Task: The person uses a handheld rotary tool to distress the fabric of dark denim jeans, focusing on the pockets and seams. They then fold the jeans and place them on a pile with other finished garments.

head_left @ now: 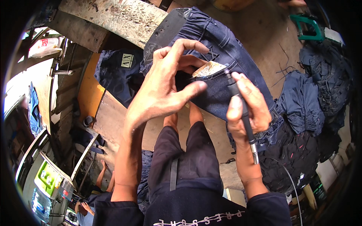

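Observation:
Dark blue denim jeans [220, 37] lie draped over a dark, narrow board end [161, 32] in front of me. A pale, worn, flat piece [211, 69] shows in the curved pocket opening. My left hand [162, 79] reaches over the pocket with its thumb apart from the fingers. One fingertip is hidden behind the pale piece, while another finger arches above the denim. My right hand [249, 107] grips a black pen-shaped rotary tool handpiece [241, 105]. Its tip is close to the pocket's right corner; whether it touches cannot be made out.
Dark garments are heaped on the right [301, 101], with a grey cable [290, 177] running below. Another dark garment [118, 73] hangs left of the board. A green plastic stool [307, 28] stands far right. Other people [88, 211] are at lower left, near a water bottle [40, 203].

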Tool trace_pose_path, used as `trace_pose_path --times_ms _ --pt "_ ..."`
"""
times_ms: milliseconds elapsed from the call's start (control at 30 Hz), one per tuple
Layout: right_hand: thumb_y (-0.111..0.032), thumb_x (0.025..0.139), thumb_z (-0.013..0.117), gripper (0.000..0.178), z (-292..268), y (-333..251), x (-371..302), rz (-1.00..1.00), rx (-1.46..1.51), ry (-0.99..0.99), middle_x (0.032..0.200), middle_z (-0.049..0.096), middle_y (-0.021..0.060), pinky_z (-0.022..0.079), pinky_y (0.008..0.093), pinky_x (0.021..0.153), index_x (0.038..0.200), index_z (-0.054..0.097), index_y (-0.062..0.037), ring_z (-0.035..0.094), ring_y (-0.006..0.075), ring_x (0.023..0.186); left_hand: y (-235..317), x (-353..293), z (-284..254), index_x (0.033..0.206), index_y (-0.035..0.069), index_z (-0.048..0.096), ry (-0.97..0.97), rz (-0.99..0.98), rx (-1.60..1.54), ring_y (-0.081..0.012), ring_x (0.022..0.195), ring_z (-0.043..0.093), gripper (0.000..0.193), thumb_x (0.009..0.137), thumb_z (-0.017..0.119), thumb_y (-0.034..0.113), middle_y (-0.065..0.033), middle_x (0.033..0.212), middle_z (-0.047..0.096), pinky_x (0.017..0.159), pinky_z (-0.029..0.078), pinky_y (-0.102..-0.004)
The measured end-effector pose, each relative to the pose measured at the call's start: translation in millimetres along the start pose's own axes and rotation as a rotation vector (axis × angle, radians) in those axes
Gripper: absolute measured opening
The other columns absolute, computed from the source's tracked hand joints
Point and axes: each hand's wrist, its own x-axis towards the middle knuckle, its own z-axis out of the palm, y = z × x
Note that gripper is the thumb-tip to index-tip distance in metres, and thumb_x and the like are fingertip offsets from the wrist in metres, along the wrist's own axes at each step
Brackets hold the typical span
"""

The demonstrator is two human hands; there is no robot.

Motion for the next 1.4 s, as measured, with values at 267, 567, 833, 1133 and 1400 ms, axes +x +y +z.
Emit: trace_pose_path --times_ms 267,567,833,1133,1400 --pt "0.000 0.085 0.068 0.031 -20.5 25.1 11.8 -0.114 0.039 -0.199 0.106 0.078 0.0278 0.063 0.0565 0.100 0.115 0.073 0.0081 0.080 0.0405 0.104 12.8 8.8 34.9 0.125 0.010 0.060 0.224 -0.097 0.112 -0.0164 0.106 0.072 0.060 0.077 0.096 0.014 -0.0094 0.113 0.081 0.105 0.051 -0.0349" --pt "-0.001 0.079 0.073 0.031 -17.4 30.7 10.4 -0.099 0.041 -0.211 0.100 0.079 0.0233 0.063 0.0544 0.100 0.109 0.077 0.0059 0.080 0.0382 0.101 5.3 4.6 36.9 0.133 0.009 0.048 0.203 -0.117 0.061 -0.0169 0.107 0.075 0.070 0.079 0.094 0.008 -0.0100 0.115 0.080 0.102 0.054 -0.0328" --pt "0.001 0.079 0.072 0.032 -16.2 29.6 10.7 -0.121 0.049 -0.238 0.099 0.079 0.0242 0.063 0.0562 0.100 0.110 0.076 0.0077 0.080 0.0396 0.102 3.7 3.8 37.7 0.132 0.007 0.046 0.205 -0.115 0.036 -0.0176 0.107 0.076 0.070 0.081 0.094 0.008 -0.0117 0.115 0.080 0.102 0.056 -0.0324" --pt "0.000 0.080 0.072 0.030 -15.2 27.5 11.2 -0.098 0.027 -0.197 0.103 0.080 0.0246 0.063 0.0531 0.100 0.109 0.077 0.0078 0.080 0.0402 0.103 3.3 3.7 37.0 0.133 0.008 0.047 0.214 -0.100 0.065 -0.0171 0.107 0.075 0.071 0.081 0.096 0.011 -0.0113 0.114 0.080 0.099 0.057 -0.0317" --pt "-0.001 0.075 0.077 0.032 -14.6 29.9 10.8 -0.098 0.014 -0.180 0.099 0.079 0.0204 0.065 0.0500 0.096 0.107 0.078 0.0044 0.080 0.0357 0.098 3.4 2.8 37.3 0.133 0.008 0.047 0.211 -0.123 0.057 -0.0170 0.109 0.075 0.072 0.080 0.096 0.011 -0.0113 0.116 0.080 0.101 0.057 -0.0327"
